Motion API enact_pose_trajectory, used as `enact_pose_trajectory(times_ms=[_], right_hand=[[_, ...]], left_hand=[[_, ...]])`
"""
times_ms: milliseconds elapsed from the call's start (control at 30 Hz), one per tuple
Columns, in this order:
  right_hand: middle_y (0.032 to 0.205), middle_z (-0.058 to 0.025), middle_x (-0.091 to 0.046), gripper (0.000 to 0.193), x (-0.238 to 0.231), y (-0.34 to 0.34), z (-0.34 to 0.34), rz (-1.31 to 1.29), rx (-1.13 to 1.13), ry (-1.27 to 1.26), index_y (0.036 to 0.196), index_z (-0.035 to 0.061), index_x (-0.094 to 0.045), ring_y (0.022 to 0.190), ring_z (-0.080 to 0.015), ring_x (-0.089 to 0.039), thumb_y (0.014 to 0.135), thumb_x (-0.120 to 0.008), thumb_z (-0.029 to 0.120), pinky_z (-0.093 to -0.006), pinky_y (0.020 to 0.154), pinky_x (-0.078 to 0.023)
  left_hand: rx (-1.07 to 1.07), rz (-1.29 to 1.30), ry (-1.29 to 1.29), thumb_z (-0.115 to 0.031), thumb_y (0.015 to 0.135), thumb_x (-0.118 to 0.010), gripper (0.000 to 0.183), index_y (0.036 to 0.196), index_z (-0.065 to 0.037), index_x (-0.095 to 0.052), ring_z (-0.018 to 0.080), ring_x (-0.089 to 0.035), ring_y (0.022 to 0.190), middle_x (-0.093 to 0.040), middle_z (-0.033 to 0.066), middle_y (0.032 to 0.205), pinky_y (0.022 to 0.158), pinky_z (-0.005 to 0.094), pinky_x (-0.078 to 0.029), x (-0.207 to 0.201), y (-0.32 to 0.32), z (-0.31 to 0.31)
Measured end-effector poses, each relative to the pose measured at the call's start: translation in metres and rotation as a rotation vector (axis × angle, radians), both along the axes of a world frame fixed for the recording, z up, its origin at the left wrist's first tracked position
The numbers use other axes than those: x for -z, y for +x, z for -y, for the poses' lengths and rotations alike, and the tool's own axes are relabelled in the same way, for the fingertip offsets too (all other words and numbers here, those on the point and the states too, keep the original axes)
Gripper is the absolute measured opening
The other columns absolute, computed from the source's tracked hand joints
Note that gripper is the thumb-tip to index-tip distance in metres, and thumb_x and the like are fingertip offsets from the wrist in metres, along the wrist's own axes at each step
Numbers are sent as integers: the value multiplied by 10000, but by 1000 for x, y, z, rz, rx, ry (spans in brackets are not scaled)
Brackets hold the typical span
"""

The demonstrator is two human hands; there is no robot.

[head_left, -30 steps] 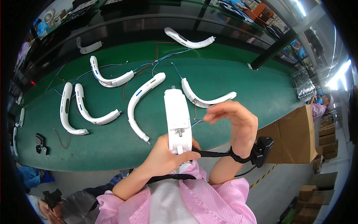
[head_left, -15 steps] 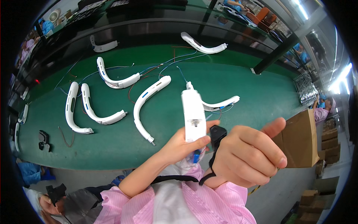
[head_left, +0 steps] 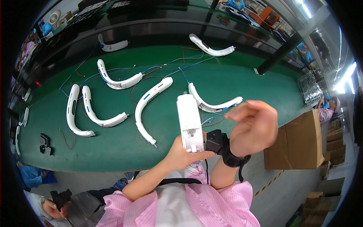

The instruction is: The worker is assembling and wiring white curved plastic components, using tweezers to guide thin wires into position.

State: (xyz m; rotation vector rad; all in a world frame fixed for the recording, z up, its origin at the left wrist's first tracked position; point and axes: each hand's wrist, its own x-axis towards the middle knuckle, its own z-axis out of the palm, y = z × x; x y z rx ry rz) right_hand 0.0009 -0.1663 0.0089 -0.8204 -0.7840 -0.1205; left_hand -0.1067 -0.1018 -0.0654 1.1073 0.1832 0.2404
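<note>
My left hand is closed around the lower end of a white plastic housing, held upright above the near table edge. A metal, spring-like piece shows in an opening in its front. Off to the right my right hand is raised, its fingers bent but smeared by motion; whether it holds anything cannot be seen. A black strap with a small black device circles that wrist. Just beyond the housing lies a curved white plastic arm with blue and red wires.
Several more curved white arms, such as this slotted one, lie on the green table amid loose wires. A black clip-like part rests at left, a cardboard box stands at right, and a dark post rises behind.
My right hand has drawn back and turned, now blurred and showing its wrist device. The housing in my left hand has shifted slightly left and down, uncovering the curved arm behind it.
</note>
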Motion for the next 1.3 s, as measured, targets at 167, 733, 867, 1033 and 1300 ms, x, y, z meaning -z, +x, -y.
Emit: enact_pose_trajectory(times_ms=[167, 733, 867, 1033, 1300], right_hand=[[672, -98, -614, 107, -2, 17, -15, 396, 683, -310, 856, -45, -592, 517, -116, -567, 839, -491, -12, -203, 463, -401], [600, -47, -579, 192, -1, 13, -30, 175, -135, -799, 821, -14, -586, 509, -103, -550, 866, -538, 166, -253, 456, -426], [604, -68, -572, 131, 9, 18, -47, 762, 488, -1051, 692, 33, -520, 548, -196, -594, 765, -590, 116, -282, 464, -456], [663, -58, -568, 102, 21, 23, -73, 1049, 740, -1203, 722, 55, -519, 613, -168, -601, 644, -583, 70, -257, 485, -475], [636, -45, -564, 82, 26, 15, -81, 1057, 693, -1194, 710, 58, -531, 591, -172, -590, 716, -595, 110, -269, 476, -466]], left_hand=[[-193, -141, 48, -97, 682, -773, 287, 765, -22, -508, 50, -465, 604, -504, -30, 650, 521, 216, -385, -1, -10, 22], [-275, -21, 160, -8, 768, -648, 176, 924, 24, -576, 68, -523, 687, -620, 53, 828, 601, 211, -429, -17, -38, -27], [-358, 47, 278, -21, 771, -653, 136, 868, 19, -566, 86, -523, 662, -613, 57, 802, 596, 214, -425, -51, -41, -29], [-201, 74, 594, -11, 622, -781, 395, 868, -12, -472, 92, -513, 667, -597, 73, 741, 619, 230, -420, -62, -37, -11], [-256, -37, 339, -65, 724, -700, 160, 769, 7, -564, 83, -493, 526, -558, 30, 614, 483, 236, -395, -45, -30, -19]])
